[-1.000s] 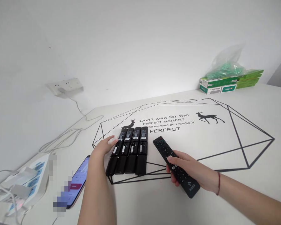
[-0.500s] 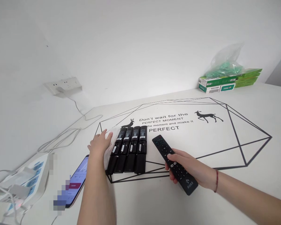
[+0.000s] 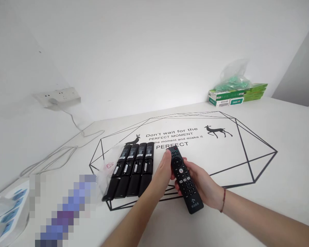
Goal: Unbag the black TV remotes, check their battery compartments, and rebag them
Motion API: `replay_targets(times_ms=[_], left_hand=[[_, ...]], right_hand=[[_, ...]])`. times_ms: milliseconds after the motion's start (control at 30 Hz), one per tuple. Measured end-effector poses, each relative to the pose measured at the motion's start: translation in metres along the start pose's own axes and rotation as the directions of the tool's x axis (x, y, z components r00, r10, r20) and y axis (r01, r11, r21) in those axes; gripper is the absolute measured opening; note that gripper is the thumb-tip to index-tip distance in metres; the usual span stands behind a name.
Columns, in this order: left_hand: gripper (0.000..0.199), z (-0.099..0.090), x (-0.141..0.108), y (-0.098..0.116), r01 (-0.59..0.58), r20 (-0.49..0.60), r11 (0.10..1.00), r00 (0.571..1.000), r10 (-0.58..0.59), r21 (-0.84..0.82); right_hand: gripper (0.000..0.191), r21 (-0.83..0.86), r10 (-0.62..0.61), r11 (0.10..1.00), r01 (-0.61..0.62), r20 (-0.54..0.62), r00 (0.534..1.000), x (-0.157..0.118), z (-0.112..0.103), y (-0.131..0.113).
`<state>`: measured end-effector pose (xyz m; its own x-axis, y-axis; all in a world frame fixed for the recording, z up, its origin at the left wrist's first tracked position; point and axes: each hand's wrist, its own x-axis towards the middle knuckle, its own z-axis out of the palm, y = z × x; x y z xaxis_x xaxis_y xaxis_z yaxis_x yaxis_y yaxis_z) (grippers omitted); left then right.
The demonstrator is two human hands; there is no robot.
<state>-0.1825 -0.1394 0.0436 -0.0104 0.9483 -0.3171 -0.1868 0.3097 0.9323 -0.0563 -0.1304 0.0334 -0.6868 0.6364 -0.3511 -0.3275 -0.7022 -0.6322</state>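
A black remote control point(image 3: 184, 181) is between my two hands, buttons facing up and its top end pointing away from me. My left hand point(image 3: 164, 168) closes on its upper left edge, with the thumb along the side near the top. From the right, my right hand point(image 3: 201, 183) grips it, fingers partly hidden underneath. Left of my hands, several black remotes point(image 3: 134, 168) lie side by side, backs up, with their battery compartments uncovered. My left forearm hides the lower end of the rightmost one. A clear plastic bag point(image 3: 103, 175) lies beside and partly under the row.
A white power strip point(image 3: 23, 209) with plugs stands at the lower left, near a pixelated patch. Cables point(image 3: 59, 154) run along the wall from a socket point(image 3: 59, 97). Green and white boxes point(image 3: 226, 97) with a plastic bag point(image 3: 233, 79) on top stand at the back right.
My left hand has moved right, from the plastic bag beside the row to the held remote, and now grips its upper left side. The remote has turned slightly more upright in view.
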Motion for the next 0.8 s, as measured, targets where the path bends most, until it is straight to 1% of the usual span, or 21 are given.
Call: replay_targets(times_ms=[33, 100, 133, 200, 267, 333, 400, 467, 533, 600, 667, 733, 800], left_hand=[[0.073, 0.001, -0.003, -0.001, 0.035, 0.016, 0.999, 0.999, -0.035, -0.012], [0.074, 0.002, -0.006, 0.0, 0.034, 0.017, 0.999, 0.999, -0.034, -0.005], [0.072, 0.002, -0.007, 0.001, 0.013, 0.001, 1.0, 1.0, -0.013, -0.007], [0.068, 0.002, -0.007, 0.002, -0.036, -0.034, 0.999, 0.999, 0.037, 0.006], [0.064, 0.002, -0.005, 0.001, -0.044, -0.043, 0.999, 0.998, 0.045, 0.017], [0.058, 0.001, -0.002, -0.002, -0.046, -0.022, 0.999, 0.999, 0.046, 0.013], [0.056, 0.0, 0.0, -0.004, -0.086, 0.002, 0.996, 0.996, 0.086, 0.009], [0.056, -0.002, -0.001, -0.003, -0.124, 0.001, 0.992, 0.992, 0.124, -0.001], [0.058, -0.002, -0.003, 0.0, -0.096, -0.007, 0.994, 0.995, 0.095, -0.045], [0.061, -0.001, -0.006, 0.004, -0.053, -0.036, 0.991, 0.998, 0.049, -0.12], [0.063, 0.001, -0.009, 0.008, -0.049, -0.087, 0.98, 0.996, 0.033, -0.191], [0.064, 0.004, -0.012, 0.011, -0.07, -0.152, 0.973, 0.988, 0.036, -0.221], [0.065, 0.005, -0.014, 0.013, -0.067, -0.18, 0.974, 0.983, 0.028, -0.215]], right_hand=[[0.037, 0.0, 0.005, 1.0, -0.005, -0.006, 1.0, 0.0, 0.0, 0.0], [0.037, -0.024, 0.0, 1.0, -0.001, -0.035, 0.999, 0.0, 0.0, 0.0], [0.037, -0.05, -0.025, 0.998, 0.022, -0.046, 0.999, -0.001, 0.001, 0.001], [0.036, -0.125, -0.115, 0.986, 0.109, -0.042, 0.993, -0.002, 0.001, 0.002], [0.037, -0.201, -0.188, 0.963, 0.18, -0.022, 0.982, -0.003, 0.001, 0.004], [0.038, -0.252, -0.203, 0.948, 0.193, -0.016, 0.979, -0.002, 0.0, 0.005], [0.04, -0.274, -0.193, 0.945, 0.181, -0.019, 0.981, -0.002, -0.001, 0.005], [0.04, -0.282, -0.173, 0.945, 0.166, 0.002, 0.985, -0.003, -0.001, 0.003], [0.039, -0.282, -0.124, 0.951, 0.125, 0.022, 0.992, -0.005, 0.0, 0.002], [0.039, -0.289, -0.078, 0.954, 0.084, 0.032, 0.996, -0.007, 0.002, 0.0], [0.042, -0.312, -0.027, 0.949, 0.04, 0.045, 0.999, -0.008, 0.003, -0.002], [0.048, -0.347, 0.033, 0.938, -0.002, 0.082, 0.996, -0.009, 0.002, -0.003], [0.05, -0.381, 0.06, 0.925, -0.011, 0.118, 0.991, -0.009, 0.001, -0.004]])
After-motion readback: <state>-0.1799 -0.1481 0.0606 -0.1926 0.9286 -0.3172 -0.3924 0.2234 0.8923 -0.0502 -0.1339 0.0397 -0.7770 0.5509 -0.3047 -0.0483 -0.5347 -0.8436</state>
